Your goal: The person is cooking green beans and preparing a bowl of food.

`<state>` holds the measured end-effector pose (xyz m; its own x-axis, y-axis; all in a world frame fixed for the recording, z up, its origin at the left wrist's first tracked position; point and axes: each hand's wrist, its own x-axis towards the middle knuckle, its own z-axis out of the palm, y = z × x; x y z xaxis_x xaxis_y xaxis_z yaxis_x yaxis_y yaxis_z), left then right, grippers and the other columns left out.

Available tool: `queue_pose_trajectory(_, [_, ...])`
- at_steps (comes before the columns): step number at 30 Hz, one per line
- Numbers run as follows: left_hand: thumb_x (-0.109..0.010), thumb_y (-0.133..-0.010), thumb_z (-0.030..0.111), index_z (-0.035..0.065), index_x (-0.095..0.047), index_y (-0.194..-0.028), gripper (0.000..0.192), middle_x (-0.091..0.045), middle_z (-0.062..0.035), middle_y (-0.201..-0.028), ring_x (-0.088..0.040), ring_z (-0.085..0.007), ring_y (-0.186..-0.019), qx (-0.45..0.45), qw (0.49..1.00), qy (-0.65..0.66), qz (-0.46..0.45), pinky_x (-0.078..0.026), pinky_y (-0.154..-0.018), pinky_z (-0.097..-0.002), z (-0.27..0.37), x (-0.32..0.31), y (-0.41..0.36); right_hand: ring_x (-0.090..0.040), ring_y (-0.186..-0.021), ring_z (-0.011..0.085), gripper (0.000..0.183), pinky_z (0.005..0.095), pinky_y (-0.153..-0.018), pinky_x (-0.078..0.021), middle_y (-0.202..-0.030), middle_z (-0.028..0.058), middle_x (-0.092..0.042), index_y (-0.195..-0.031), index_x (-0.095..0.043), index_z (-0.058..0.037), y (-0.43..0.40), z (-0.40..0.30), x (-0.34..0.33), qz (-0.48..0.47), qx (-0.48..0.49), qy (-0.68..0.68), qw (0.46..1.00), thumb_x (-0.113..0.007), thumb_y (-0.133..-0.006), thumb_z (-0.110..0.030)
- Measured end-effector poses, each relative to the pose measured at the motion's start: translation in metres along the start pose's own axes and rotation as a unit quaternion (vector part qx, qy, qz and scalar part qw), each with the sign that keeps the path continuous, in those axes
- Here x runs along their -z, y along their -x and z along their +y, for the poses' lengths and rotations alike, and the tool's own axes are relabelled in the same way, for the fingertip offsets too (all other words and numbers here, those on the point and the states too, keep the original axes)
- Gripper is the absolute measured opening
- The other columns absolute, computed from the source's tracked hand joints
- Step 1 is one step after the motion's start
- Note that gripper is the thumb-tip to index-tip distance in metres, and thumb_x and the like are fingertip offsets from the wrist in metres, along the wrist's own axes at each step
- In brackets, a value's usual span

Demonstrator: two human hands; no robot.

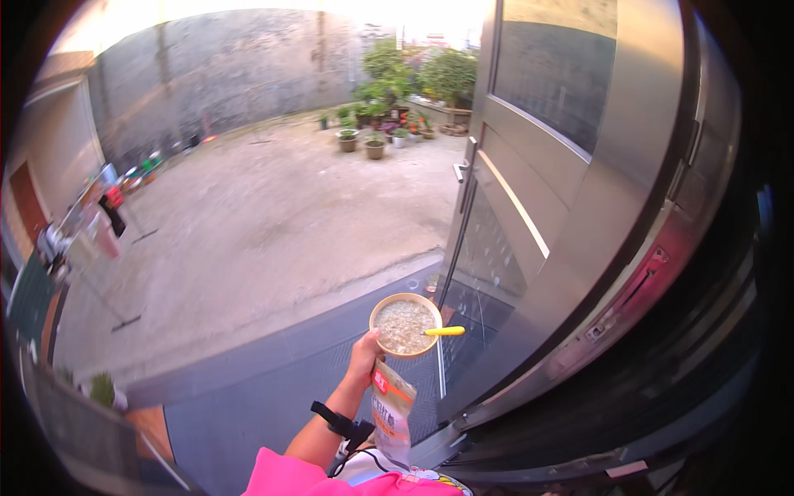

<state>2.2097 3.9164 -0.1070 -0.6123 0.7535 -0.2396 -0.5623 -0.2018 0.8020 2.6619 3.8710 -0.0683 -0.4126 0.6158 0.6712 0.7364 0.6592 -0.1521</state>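
Note:
My left hand (364, 358) grips a round bowl (374, 312) by its near left edge, thumb at the rim. A pale, grainy porridge-like food (403, 322) fills much of the bowl. The yellow handle of a spoon (448, 331) sticks out over the right rim, its other end sunk in the food. From the same hand, below the bowl, hangs a printed plastic pouch (392, 412) that bears writing. Around my left wrist is a black strap (338, 420) with a cable. My right hand is out of view.
A metal door (527, 161) with glass panels stands ajar on the right, its lever handle (459, 170) facing the yard. Dark grey flooring (279, 366) leads to a concrete yard (273, 204). Potted plants (374, 146) line the far wall; a laundry rack (93, 239) stands left.

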Motion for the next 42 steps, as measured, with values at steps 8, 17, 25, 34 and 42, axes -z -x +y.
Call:
queue_pose_trajectory(8, [-0.043, -0.080, 0.024, 0.0077, -0.050, -0.079, 0.018, -0.040, 0.0046, -0.056, -0.030, -0.0029, -0.043, 0.031, 0.989, -0.073, -0.123, -0.024, -0.038, -0.0172, 0.040, -0.032, -0.091, -0.049, -0.089, 0.0269, 0.021, 0.0388, -0.075, -0.0369, -0.092, 0.0106, -0.056, -0.082, -0.058, -0.0028, 0.022, -0.068, -0.084, -0.244, -0.081, 0.179, 0.950, -0.047, -0.076, -0.019])
queue_pose_trajectory(17, [-0.044, -0.080, 0.025, 0.0078, -0.050, -0.075, 0.019, -0.040, 0.0032, -0.055, -0.031, -0.0048, -0.043, 0.099, 0.984, -0.061, -0.132, -0.026, -0.040, -0.0189, 0.070, -0.019, -0.114, -0.040, -0.102, 0.0238, 0.030, 0.0390, -0.083, -0.0287, -0.105, 0.0060, -0.051, -0.092, -0.059, -0.0058, 0.111, 0.042, -0.159, -0.504, -0.058, 0.581, 0.636, -0.037, -0.078, -0.020])
queue_pose_trajectory(25, [-0.044, -0.079, 0.031, 0.0091, -0.045, -0.072, 0.023, -0.040, 0.0025, -0.050, -0.029, -0.0056, -0.038, 0.071, 0.991, -0.063, -0.095, -0.024, -0.035, -0.0196, 0.111, 0.050, -0.091, -0.022, -0.118, 0.0241, 0.034, 0.0386, -0.098, -0.0075, -0.125, 0.0037, -0.032, -0.109, -0.052, -0.0101, 0.010, 0.001, -0.159, -0.552, -0.287, 0.545, 0.561, -0.034, -0.083, -0.023])
queue_pose_trajectory(34, [-0.046, -0.076, 0.036, 0.0053, -0.050, -0.080, 0.031, -0.048, -0.0023, -0.056, -0.035, -0.0077, -0.040, 0.067, 0.990, -0.087, -0.087, -0.026, -0.036, -0.0213, 0.149, 0.143, -0.056, -0.023, -0.120, 0.0266, 0.035, 0.0506, -0.095, -0.0124, -0.130, 0.0067, -0.027, -0.114, -0.047, -0.0093, 0.045, -0.076, -0.161, -0.565, -0.452, 0.421, 0.548, -0.038, -0.083, -0.022])
queue_pose_trajectory(42, [-0.046, -0.072, 0.055, 0.0130, -0.048, -0.076, 0.042, -0.041, 0.0026, -0.045, -0.039, -0.0069, -0.032, 0.078, 0.990, -0.083, -0.081, -0.031, -0.027, -0.0191, 0.177, 0.230, -0.073, -0.033, -0.112, 0.0318, 0.034, 0.0622, -0.086, -0.0165, -0.118, 0.0069, -0.043, -0.111, -0.050, -0.0126, 0.042, -0.200, -0.151, -0.626, -0.516, 0.366, 0.456, -0.045, -0.079, -0.024])
